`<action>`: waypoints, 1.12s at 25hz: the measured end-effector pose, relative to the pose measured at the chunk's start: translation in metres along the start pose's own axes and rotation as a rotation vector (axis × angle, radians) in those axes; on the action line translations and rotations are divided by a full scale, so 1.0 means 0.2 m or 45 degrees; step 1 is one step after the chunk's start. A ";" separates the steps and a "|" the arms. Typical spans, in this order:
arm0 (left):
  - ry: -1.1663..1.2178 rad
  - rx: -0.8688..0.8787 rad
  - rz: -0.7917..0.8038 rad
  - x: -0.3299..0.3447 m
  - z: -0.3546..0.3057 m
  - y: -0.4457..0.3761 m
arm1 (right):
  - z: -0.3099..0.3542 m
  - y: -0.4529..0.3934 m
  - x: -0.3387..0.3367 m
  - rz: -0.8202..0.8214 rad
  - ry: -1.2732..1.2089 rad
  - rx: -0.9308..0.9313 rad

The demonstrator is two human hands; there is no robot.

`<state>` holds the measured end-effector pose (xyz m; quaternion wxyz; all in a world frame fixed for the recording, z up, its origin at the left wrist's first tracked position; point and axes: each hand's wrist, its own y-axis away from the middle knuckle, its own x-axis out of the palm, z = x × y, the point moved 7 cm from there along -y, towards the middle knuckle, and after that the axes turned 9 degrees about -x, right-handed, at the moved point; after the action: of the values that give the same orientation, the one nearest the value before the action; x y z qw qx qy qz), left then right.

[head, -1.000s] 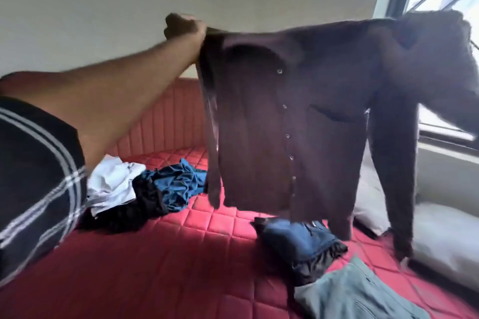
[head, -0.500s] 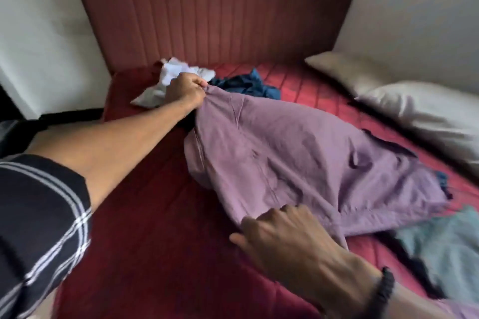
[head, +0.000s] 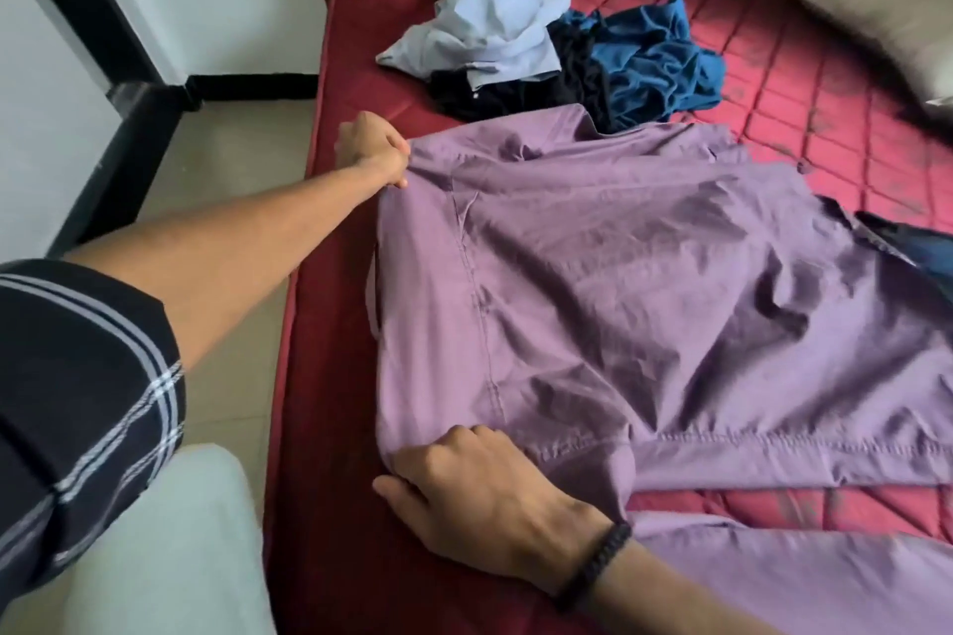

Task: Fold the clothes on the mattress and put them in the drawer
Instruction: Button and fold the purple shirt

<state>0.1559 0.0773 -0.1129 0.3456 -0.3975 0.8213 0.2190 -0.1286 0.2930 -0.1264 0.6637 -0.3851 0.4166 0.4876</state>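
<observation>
Pinching the purple shirt (head: 644, 284) at two points along its left side, we hold it spread flat on the red mattress (head: 330, 428), near the mattress's left edge. Our left hand (head: 374, 151) curls its fingers round the far corner of the fabric; our right hand (head: 479, 490) grips the near corner. Toward the headboard lies a heap: light blue garment (head: 485, 31), black garment (head: 515, 93), dark blue garment (head: 655, 62). A pillow (head: 887, 0) sits at the far right corner.
</observation>
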 end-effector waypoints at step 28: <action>-0.443 0.728 0.355 -0.27 0.49 0.92 | -0.42 0.42 -0.31 -0.393 -0.359 0.453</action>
<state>0.0697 0.2753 -0.1233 0.5442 -0.1256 0.8246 0.0898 -0.2365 0.2144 -0.1076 0.8388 -0.2495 0.3356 0.3487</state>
